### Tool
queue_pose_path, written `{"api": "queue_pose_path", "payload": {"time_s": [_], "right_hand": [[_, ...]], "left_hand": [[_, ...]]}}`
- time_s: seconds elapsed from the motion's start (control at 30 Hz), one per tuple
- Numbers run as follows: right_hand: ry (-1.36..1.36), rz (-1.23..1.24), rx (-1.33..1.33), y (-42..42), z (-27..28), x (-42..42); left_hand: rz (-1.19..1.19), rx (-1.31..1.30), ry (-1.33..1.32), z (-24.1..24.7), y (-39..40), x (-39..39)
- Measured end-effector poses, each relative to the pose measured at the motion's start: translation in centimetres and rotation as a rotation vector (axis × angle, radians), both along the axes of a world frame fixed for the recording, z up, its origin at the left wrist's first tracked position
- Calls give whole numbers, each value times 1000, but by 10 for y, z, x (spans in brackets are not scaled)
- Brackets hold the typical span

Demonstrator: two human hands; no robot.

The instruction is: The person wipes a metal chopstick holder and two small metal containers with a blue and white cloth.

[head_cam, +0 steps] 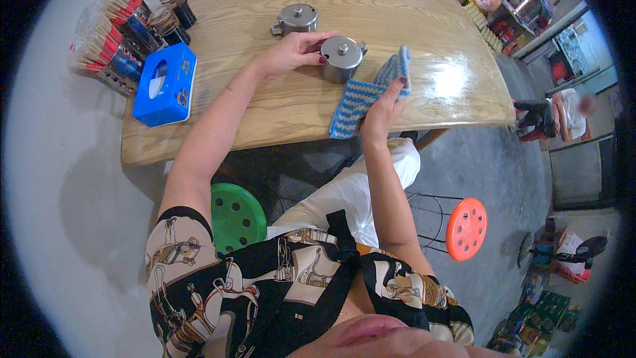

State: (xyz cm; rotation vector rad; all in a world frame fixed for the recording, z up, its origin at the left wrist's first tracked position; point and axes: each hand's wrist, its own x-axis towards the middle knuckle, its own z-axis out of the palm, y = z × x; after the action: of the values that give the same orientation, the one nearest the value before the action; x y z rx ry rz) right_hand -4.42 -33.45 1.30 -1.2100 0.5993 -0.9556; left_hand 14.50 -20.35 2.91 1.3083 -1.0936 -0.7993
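Observation:
On the wooden table (238,84), the fingers of my left hand (293,54) lie against the left side of a lidded stainless steel pot (341,62) with a small round knob and a slot in its lid. My right hand (383,114) grips a blue and white striped cloth (355,104), part of it folded upward, just below and to the right of that pot. A second steel pot (298,20) of the same kind stands behind my left hand, its handle pointing left.
A blue tissue box (166,84), chopstick holders (119,59) and dark-filled jars (169,25) line the table's left end by the wall. A green stool (237,216) and an orange stool (466,228) stand near me. A person (564,114) sits at the far right.

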Motion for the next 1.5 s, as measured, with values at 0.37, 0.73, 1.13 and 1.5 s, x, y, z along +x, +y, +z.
{"api": "queue_pose_path", "payload": {"time_s": [0.37,0.73,1.13,1.5], "right_hand": [[59,-13,-24,1,5,-2],[92,24,-163,-2,5,2],[47,10,-312,-3,4,3],[56,118,-264,-28,9,26]], "left_hand": [[213,33,-204,0,-7,-22],[396,7,-343,-7,-17,-35],[373,-25,-265,-3,-19,-39],[389,-20,-349,7,-18,-44]]}}
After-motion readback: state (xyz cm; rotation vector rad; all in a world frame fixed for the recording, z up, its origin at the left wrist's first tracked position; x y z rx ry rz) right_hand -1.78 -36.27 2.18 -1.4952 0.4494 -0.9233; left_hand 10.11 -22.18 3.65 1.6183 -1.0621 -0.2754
